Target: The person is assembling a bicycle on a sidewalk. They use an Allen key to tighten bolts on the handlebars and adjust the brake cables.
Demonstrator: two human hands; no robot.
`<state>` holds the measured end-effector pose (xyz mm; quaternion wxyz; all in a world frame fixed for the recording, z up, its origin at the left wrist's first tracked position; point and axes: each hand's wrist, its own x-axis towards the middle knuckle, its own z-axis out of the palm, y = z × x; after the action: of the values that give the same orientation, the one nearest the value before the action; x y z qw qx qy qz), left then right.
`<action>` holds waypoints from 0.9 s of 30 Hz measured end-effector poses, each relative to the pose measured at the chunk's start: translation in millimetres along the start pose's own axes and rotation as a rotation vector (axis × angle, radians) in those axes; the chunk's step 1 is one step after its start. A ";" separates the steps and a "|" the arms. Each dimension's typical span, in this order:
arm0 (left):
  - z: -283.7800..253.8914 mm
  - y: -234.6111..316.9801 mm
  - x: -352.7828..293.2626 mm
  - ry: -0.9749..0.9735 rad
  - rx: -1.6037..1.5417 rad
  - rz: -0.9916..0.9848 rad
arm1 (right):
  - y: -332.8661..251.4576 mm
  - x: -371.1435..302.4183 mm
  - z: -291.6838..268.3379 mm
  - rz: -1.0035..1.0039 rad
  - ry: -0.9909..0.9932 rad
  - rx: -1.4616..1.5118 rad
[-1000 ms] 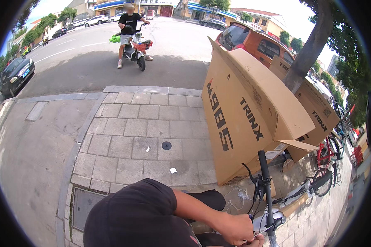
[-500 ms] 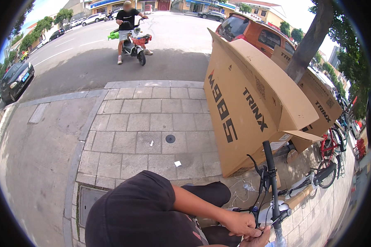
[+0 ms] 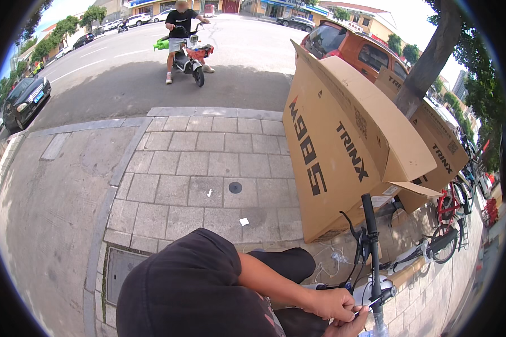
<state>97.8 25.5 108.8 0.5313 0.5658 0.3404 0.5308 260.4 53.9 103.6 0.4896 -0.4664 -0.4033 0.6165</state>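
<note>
A bicycle's black handlebar (image 3: 374, 264), with a grip and brake lever (image 3: 349, 223), stands upright in front of me on the right. My left hand (image 3: 333, 304) reaches across beside it, its thumb and fingers closed in a pinch. Just below, my right hand (image 3: 348, 327) is closed too, its fingertips meeting those of the left. A thin pale piece (image 3: 375, 302) runs from the fingertips toward the handlebar; its kind is too small to tell. Black cables hang near the bar, and clear plastic wrap (image 3: 380, 326) covers its lower end.
A large cardboard box (image 3: 334, 140) stands beyond the handlebar. Plastic strapping (image 3: 338, 256) lies on the paving by it. More bicycles (image 3: 448, 224) are at the right. On the road ahead, a person sits astride a white electric scooter (image 3: 195, 60); an orange car (image 3: 371, 56) is parked behind the box.
My view has shifted slightly, so the street scene sits a little farther right. Both hands stay together by the handlebar, and the thin pale piece shows more plainly at the fingertips.
</note>
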 end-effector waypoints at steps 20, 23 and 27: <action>15.5 7.2 -13.9 -0.531 -1.362 -0.592 | -48.3 -47.4 46.6 0.232 0.000 0.011; 13.6 11.4 -12.2 -0.448 -1.356 -0.665 | -22.0 -23.2 24.6 0.165 0.028 0.066; 17.9 0.7 -7.9 -0.535 -1.422 -0.546 | -6.3 -6.8 9.0 0.134 0.034 0.108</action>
<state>113.3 13.5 109.9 0.9386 0.0972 -0.0912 0.3182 253.7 48.1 113.0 0.4786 -0.4757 -0.3289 0.6607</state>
